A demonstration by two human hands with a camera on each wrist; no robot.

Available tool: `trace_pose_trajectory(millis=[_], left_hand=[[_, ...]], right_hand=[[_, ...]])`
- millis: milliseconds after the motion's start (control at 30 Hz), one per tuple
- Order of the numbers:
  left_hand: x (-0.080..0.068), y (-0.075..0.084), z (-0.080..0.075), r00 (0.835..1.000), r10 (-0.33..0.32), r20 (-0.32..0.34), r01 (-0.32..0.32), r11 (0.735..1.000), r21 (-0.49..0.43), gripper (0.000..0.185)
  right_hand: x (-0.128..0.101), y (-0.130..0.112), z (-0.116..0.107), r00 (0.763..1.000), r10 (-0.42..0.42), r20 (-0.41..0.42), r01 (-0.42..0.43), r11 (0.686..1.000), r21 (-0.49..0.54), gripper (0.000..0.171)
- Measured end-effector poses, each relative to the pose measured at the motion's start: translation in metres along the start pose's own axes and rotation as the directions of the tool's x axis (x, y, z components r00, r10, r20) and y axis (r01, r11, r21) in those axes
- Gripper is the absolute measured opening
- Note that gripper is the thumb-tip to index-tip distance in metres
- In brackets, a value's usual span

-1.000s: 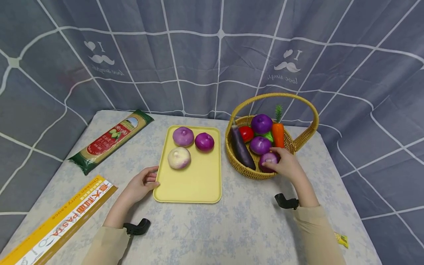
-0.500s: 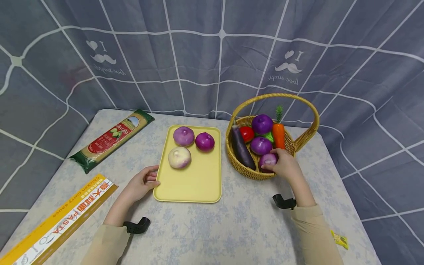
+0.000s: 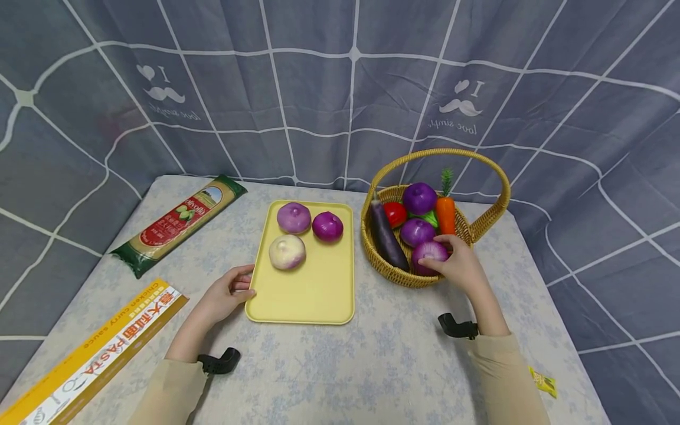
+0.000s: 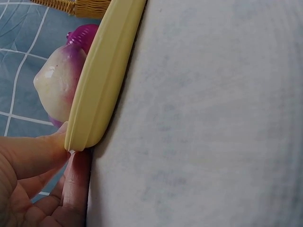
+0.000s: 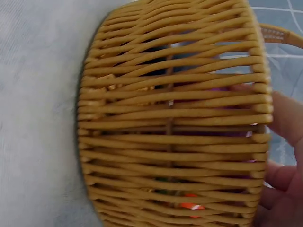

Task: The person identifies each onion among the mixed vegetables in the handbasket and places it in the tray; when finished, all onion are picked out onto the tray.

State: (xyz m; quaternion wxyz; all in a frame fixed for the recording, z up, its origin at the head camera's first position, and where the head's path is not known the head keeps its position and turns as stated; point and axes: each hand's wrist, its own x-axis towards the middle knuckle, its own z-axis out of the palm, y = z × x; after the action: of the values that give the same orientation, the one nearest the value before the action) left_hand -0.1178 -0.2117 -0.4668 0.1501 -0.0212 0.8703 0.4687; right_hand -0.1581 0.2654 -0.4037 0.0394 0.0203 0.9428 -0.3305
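Note:
A yellow tray [image 3: 313, 295] carries a white-and-purple turnip [image 3: 287, 252], a pale purple onion [image 3: 294, 218] and a darker purple onion [image 3: 327, 226]. My left hand [image 3: 225, 298] pinches its left edge; in the left wrist view the thumb [image 4: 40, 153] lies at the rim, other fingers below. Inside the wicker basket [image 3: 395, 276], my right hand [image 3: 458, 264] grips a purple onion [image 3: 429, 257] with fine pale lines, near the front rim. Basket slats hide most of that grip in the right wrist view.
The basket also holds an eggplant [image 3: 386, 236], a red tomato-like piece [image 3: 395, 213], two purple onions [image 3: 419, 199] and a carrot [image 3: 445, 215], under a tall handle [image 3: 441, 151]. Left lie a pasta bag [image 3: 180, 224] and a pasta box [image 3: 95, 354]. A small yellow packet [image 3: 543, 382] lies right.
The onion in my right hand has tilted and lifted slightly, showing more of its lined surface. My left hand and the tray have stayed in place.

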Motion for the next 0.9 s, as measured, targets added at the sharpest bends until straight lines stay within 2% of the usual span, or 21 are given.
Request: trace_pose_trajectory(millis=[200, 367, 500, 667, 900], left_hand=[[-0.001, 0.003, 0.000, 1.000, -0.003, 0.002, 0.003, 1.000, -0.004, 0.059], [-0.001, 0.002, 0.001, 1.000, 0.001, -0.002, -0.001, 1.000, 0.004, 0.059], [-0.001, 0.001, 0.001, 1.000, 0.005, -0.007, -0.005, 1.000, 0.010, 0.058], [-0.001, -0.001, 0.000, 1.000, 0.015, -0.008, -0.015, 1.000, 0.008, 0.058], [-0.002, 0.002, 0.000, 1.000, 0.017, -0.003, -0.017, 1.000, 0.008, 0.058]], right_hand=[[-0.007, -0.013, -0.002, 0.999, 0.034, -0.041, -0.027, 0.987, 0.155, 0.075], [-0.011, -0.034, 0.004, 0.998, 0.015, -0.053, 0.002, 0.951, 0.309, 0.072], [-0.013, -0.053, 0.014, 0.999, -0.013, -0.039, 0.027, 0.923, 0.383, 0.070], [-0.012, -0.074, 0.035, 0.997, -0.073, -0.018, 0.072, 0.870, 0.488, 0.064], [-0.014, -0.099, 0.075, 0.984, -0.179, 0.006, 0.139, 0.785, 0.604, 0.062]])
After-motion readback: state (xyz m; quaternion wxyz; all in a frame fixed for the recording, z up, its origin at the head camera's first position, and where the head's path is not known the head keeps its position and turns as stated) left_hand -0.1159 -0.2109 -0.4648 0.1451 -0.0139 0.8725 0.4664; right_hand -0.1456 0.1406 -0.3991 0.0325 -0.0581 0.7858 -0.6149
